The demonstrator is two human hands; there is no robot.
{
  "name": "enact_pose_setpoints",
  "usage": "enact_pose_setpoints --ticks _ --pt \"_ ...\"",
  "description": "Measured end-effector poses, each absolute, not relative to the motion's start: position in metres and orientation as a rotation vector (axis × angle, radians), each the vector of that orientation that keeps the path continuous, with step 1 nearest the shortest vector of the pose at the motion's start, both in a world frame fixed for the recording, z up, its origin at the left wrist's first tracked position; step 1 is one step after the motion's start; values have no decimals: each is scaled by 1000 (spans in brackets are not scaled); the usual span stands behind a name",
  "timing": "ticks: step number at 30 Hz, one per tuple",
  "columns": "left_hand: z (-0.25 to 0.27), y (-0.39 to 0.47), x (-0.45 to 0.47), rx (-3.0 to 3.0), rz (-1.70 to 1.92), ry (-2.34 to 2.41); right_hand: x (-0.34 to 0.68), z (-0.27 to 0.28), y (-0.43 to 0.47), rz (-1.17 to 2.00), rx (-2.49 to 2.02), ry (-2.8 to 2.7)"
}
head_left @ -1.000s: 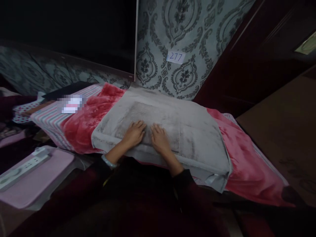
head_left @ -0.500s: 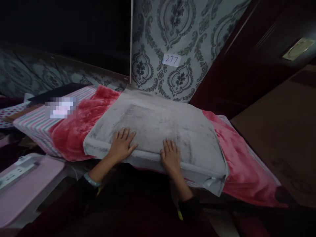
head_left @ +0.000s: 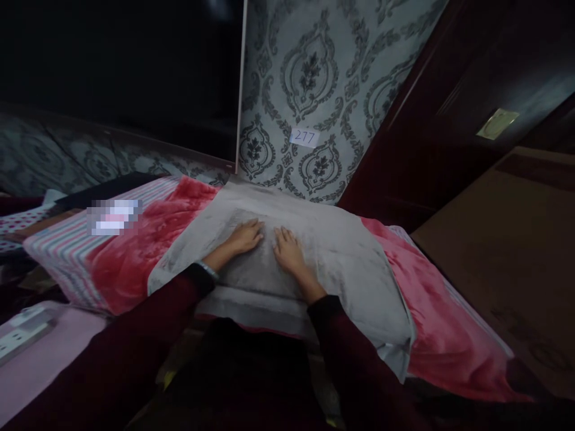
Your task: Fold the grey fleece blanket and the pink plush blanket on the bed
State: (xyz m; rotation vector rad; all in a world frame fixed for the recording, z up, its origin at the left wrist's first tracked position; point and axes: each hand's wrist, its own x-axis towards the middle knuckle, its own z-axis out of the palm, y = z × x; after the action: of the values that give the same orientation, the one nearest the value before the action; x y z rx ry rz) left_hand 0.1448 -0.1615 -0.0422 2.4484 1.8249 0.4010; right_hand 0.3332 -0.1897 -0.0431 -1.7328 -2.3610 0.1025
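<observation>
A grey plush cloth cover (head_left: 354, 263) lies spread over a flat, padded shape in the middle of the head view. My left hand (head_left: 246, 235) rests palm down on its darker centre patch, fingers stretched out. Close by on the right, my right hand (head_left: 290, 250) lies flat on the same cloth, fingers pointing away from me. Neither hand holds anything. Beneath the grey cloth a red plush blanket (head_left: 135, 257) sticks out on both sides, over a striped cloth (head_left: 63, 251).
A dark television screen (head_left: 121, 72) hangs at the upper left. To the right stands a large cardboard box (head_left: 503, 239) by a dark red door (head_left: 404, 137). A pink stool (head_left: 67, 341) with a power strip (head_left: 22, 341) is at the lower left. A paper marked 277 (head_left: 304, 137) is on the wall.
Both hands have slid forward, away from the front edge of the grey cloth, and moved closer together. The view has tilted up slightly.
</observation>
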Motion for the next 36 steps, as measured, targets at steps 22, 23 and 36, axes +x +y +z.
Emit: enact_pose_setpoints --ticks 22,23,36 --pt "-76 -154 151 2412 480 2110 409 -62 -138 89 -2237 -2083" --pt "-75 -155 152 2380 484 2165 401 -54 -135 71 -2216 -2076" --pt "-74 -156 153 2348 321 2161 322 -72 -114 73 -1735 -2329"
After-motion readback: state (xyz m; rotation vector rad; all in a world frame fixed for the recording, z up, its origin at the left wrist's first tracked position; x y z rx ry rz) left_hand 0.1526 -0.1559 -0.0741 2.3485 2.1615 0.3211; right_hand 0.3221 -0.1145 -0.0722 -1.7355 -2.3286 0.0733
